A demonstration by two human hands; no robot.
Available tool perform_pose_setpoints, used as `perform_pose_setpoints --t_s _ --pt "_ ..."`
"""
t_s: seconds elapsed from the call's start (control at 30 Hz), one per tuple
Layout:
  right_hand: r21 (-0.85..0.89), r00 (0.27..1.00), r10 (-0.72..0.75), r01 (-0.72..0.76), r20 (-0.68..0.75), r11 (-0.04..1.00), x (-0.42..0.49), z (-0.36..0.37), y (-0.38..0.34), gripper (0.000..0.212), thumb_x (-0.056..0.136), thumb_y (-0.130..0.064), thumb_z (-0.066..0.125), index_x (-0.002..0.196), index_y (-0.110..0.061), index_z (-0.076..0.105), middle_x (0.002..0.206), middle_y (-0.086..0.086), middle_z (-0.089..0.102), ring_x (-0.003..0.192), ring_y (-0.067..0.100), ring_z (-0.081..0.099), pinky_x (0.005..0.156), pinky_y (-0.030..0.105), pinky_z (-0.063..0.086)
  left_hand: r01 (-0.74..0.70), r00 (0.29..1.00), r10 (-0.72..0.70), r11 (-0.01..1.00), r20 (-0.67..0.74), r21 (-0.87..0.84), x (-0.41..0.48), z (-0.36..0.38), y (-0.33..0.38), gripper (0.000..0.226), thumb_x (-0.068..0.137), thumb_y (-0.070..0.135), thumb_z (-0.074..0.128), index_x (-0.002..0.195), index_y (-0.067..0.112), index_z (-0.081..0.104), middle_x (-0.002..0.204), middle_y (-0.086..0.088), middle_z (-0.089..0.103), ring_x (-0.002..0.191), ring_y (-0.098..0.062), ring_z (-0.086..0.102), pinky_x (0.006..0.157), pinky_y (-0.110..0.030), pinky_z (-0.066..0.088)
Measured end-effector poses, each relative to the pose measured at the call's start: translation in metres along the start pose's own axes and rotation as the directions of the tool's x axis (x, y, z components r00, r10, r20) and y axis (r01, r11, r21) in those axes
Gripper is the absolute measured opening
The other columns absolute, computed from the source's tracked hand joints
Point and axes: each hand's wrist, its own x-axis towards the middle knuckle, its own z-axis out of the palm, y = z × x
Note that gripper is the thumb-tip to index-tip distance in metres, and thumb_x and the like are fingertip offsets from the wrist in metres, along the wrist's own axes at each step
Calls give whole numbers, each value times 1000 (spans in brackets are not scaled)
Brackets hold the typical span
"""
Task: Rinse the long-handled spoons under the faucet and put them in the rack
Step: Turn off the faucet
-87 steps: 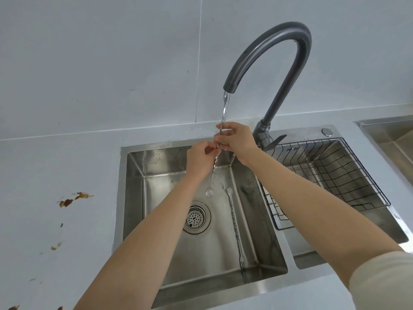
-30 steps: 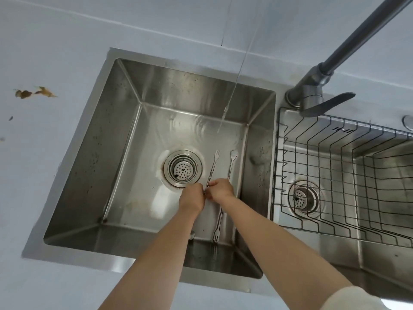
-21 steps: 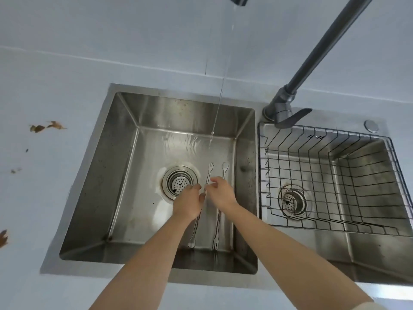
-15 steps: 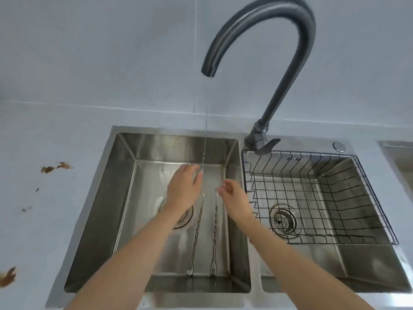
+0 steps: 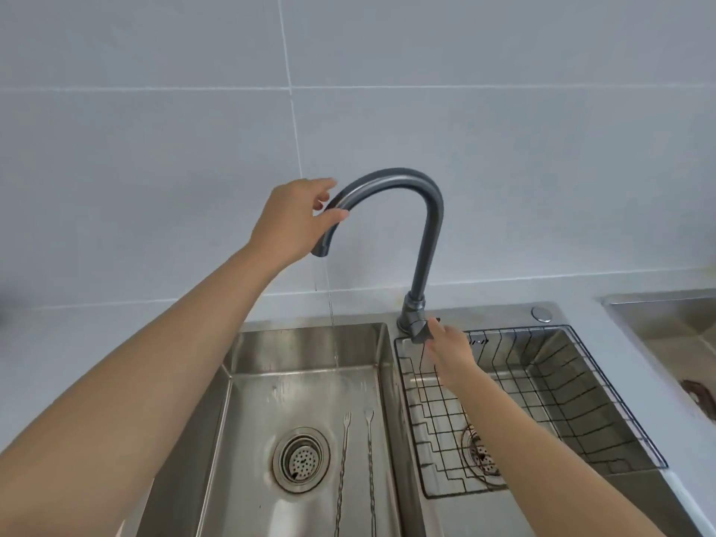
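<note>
Since the frame 0.5 s earlier, both hands have left the space above the left basin (image 5: 310,344). The left hand (image 5: 294,220) has risen to the faucet (image 5: 430,234) at upper centre. The right hand (image 5: 451,352) has shifted right to the lever (image 5: 418,333) at the faucet base. The 2 spoons have stayed on the basin floor.

The wire rack (image 5: 519,329) sits in the right basin and holds no spoon.

Left hand: thumb in front and fingers behind are wrapped round the spout just above its outlet.

Right hand: fingers reach out nearly straight, tips touching the lever; nothing is held.

Spoon 1 (image 5: 341,474) lies just right of the drain strainer (image 5: 301,461). Spoon 2 (image 5: 370,467) lies parallel beside it, apart, nearer the divider. Both run toward the lower frame edge.

A thin water stream (image 5: 330,304) falls from the outlet into the left basin.
</note>
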Motion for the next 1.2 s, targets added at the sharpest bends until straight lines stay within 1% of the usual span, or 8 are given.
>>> perform_pose_setpoints --t_s 0.13,0.27,0.37,0.63,0.9,1.0,1.1,1.2 --pt "-197 997 -70 64 -27 978 9 2 -1 40 96 -25 40 58 -14 33 60 2 33 54 14 26 51 25 20 -36 996 31 997 81 61 10 0 6 23 84 15 62 105 9 66 99 -18 69 97 -32 62 86 -34 46" --pt "-261 993 -112 95 -50 961 13 3 1 33 95 -26 43 68 -8 44 59 3 38 54 14 27 52 25 20 -24 997 20 998 74 63 14 0 6 20 81 13 64 100 7 68 89 -22 69 87 -36 62 81 -36 47" --pt "-301 988 -146 127 -41 945 15 2 1 31 96 -27 43 73 -7 49 60 2 41 54 13 30 52 24 22 -29 998 26 999 60 45 13 1 4 21 81 14 65 101 10 69 89 -19 70 82 -31 62 80 -34 47" --pt "-469 984 -179 147 -24 871 21 6 -13 46 98 -27 38 54 -13 35 55 3 34 51 15 30 49 27 21 -29 999 29 999 27 15 9 3 4 24 81 13 64 105 12 69 95 -15 72 91 -28 65 85 -31 46" --pt "-456 991 -131 101 -34 884 20 6 -17 46 96 -33 40 56 -11 36 58 4 38 51 14 34 47 26 26 -62 998 62 996 6 64 6 8 0 22 86 17 59 107 11 64 98 -13 70 93 -27 63 81 -26 42" --pt "-423 989 -139 102 -59 901 11 10 -17 33 95 -35 44 82 -5 50 68 5 47 57 15 43 49 23 34 -72 997 71 997 -28 -19 -4 14 -3 25 89 18 55 113 11 59 102 -11 68 95 -24 61 81 -24 41" --pt "-371 952 -284 224 -115 901 -2 16 -8 50 91 -26 52 133 -1 39 123 14 50 98 24 54 82 31 47 -2 989 -40 959 -144 -282 -27 30 -11 43 89 19 55 131 14 46 126 -1 58 108 -6 50 96 -21 39" --pt "-458 896 -444 382 -31 803 -19 26 11 39 90 -16 52 128 -6 45 129 10 43 99 19 48 84 27 41 93 931 -240 885 -275 -456 -66 61 -39 40 89 17 55 128 13 48 122 5 52 107 -3 48 89 -8 38"
